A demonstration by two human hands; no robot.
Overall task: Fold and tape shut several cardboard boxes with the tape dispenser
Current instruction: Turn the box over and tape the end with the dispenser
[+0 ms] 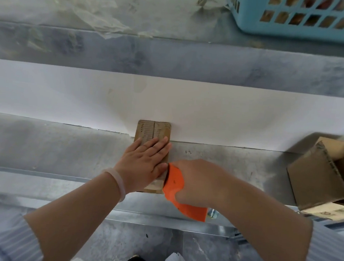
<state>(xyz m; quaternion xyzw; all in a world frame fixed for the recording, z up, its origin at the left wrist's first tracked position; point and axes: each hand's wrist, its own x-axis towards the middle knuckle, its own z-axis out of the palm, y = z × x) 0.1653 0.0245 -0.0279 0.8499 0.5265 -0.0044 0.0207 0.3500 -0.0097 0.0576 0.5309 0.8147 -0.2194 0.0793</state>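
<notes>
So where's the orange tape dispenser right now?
Head view, just right of centre and low: the tape dispenser is gripped in the right hand, at the near end of the cardboard box the left hand presses down.

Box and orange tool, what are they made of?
The box looks like brown cardboard, matte, with ridged lines showing on top. The orange tape dispenser is probably plastic: smooth, evenly coloured, with a slight sheen.
</notes>
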